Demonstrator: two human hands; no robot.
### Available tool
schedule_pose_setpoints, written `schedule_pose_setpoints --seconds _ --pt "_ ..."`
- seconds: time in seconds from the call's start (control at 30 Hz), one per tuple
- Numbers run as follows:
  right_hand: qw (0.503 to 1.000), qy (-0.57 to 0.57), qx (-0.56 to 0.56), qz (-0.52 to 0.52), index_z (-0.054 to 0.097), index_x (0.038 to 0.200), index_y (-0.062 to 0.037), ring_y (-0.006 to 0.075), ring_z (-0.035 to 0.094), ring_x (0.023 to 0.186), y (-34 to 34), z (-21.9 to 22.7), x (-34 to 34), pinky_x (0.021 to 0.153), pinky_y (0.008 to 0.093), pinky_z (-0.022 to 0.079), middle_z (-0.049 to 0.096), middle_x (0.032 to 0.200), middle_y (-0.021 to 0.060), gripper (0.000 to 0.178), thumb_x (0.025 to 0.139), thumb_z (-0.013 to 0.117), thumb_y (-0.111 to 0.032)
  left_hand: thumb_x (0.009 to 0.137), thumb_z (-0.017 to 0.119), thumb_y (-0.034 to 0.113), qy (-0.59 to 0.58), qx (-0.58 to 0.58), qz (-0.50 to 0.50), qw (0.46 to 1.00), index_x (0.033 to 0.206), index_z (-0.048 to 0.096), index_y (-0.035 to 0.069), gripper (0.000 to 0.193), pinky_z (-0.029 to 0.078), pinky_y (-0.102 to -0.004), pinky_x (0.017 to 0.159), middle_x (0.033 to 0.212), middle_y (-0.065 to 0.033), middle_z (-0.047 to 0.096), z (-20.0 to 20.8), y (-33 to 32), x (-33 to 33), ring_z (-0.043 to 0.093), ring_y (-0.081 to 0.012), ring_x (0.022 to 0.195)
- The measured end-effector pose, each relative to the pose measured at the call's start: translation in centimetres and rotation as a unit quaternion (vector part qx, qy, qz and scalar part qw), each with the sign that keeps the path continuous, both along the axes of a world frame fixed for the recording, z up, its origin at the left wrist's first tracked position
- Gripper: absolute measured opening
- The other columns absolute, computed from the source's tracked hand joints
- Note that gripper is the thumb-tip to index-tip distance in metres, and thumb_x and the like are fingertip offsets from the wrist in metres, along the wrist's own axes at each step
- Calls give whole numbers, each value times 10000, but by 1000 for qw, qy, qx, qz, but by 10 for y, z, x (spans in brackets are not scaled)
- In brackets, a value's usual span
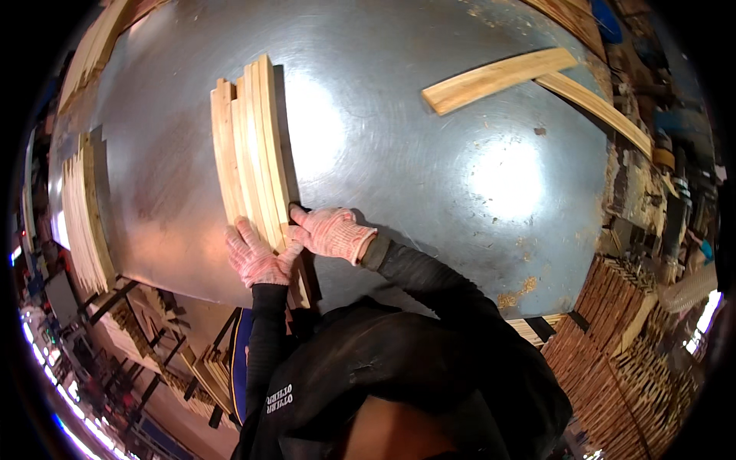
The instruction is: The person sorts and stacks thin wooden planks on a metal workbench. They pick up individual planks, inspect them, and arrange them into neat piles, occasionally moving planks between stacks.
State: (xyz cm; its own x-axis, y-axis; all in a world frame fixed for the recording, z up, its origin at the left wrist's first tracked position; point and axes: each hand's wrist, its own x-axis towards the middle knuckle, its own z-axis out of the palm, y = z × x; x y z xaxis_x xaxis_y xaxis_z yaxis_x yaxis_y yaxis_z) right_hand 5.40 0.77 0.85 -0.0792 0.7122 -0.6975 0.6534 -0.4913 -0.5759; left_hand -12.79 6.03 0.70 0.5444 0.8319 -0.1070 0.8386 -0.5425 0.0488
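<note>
A bundle of long pale wooden strips (257, 146) lies lengthwise before me, its far ends uneven. My left hand (258, 257), in a pink-and-white knit glove, rests flat over its near part, with fingers stretched out and thumb apart. From the right, my right hand (330, 232), in a matching glove, reaches the bundle's right side. Its index finger and thumb touch the edge strip, spread apart, and the other fingers are partly hidden behind them. The near ends of the strips run down toward my dark jacket.
The bundle lies on a shiny metal tabletop (383, 169). Another row of strips (86, 215) stands at the left edge. Two loose boards (498, 79) overlap at the far right. Stacked strips (606, 330) stand beyond the near right corner, and sawdust (517, 293) lies near that edge.
</note>
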Motion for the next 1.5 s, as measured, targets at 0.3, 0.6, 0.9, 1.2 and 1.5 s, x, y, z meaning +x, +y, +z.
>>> schedule_pose_setpoints --seconds 0.3,0.6,0.9,1.2,1.5 --pt "682 -516 126 -502 416 1397 -12 366 533 1139 -38 -65 266 987 491 407 569 1219 171 589 921 592 -310 702 751 562 15 40 5 999 1522 198 -3 1139 336 -528 1098 1514 -338 257 -13 -6 -1 328 -485 1368" --pt "873 -177 253 -378 245 1417 83 311 650 805 -27 -53 91 704 373 551 630 977 188 650 926 547 -216 806 506 772 8 60 -24 998 1534 196 15 1095 237 -504 1154 1543 -315 212 -19 -2 -18 225 -448 1431" --pt "868 -287 368 -167 429 1423 -31 294 559 1216 -60 -21 167 1081 376 415 555 1372 149 589 902 585 -256 726 621 732 -18 70 -97 993 1519 242 12 1137 249 -590 1117 1508 -336 268 -18 0 -17 283 -535 1358" --pt "815 -543 148 -136 435 1394 -123 347 562 1186 -119 -26 420 1003 534 401 590 1272 158 716 819 673 -478 744 549 783 5 45 -55 997 1475 300 -13 1109 266 -601 1100 1478 -343 303 -3 -4 -6 296 -550 1339" --pt "907 -76 221 -350 582 1207 27 408 576 1123 -64 -76 226 959 392 458 635 1155 252 562 961 500 -471 768 520 797 24 -6 -50 998 1509 198 -40 1164 187 -632 1119 1509 -386 188 -8 1 -15 187 -581 1379"
